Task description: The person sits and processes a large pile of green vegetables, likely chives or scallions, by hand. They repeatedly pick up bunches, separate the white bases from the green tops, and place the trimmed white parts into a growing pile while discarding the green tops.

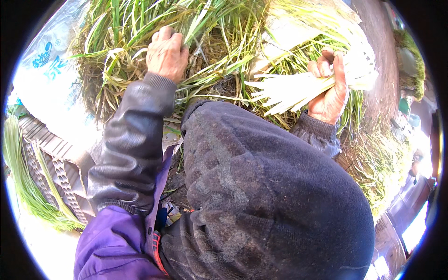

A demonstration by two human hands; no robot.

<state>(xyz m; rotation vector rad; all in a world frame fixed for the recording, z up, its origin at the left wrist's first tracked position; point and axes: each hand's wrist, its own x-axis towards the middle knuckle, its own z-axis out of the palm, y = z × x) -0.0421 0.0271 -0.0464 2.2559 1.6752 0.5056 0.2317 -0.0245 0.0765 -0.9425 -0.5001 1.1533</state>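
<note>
My right hand (330,84) is closed around a bunch of pale stalks (290,91), thin plants that look like chives or young scallions. Their white ends fan out to the left, and bright glare washes out much of the bunch. My left hand (167,56) rests palm down on a large heap of long green leaves (224,21) in front of me. Its fingers curl down among the leaves, so the fingertips and anything between them are hidden. Dry, yellowed leaves and roots (101,84) hang along the near side of the heap.
White plastic sheeting (52,101) with blue writing lies left of the heap. Below it, a neat green bundle (28,182) lies by a slatted plastic crate (66,185). Loose yellow-green trimmings (378,168) cover ground at right. My bent knee (217,126) comes close to the heap.
</note>
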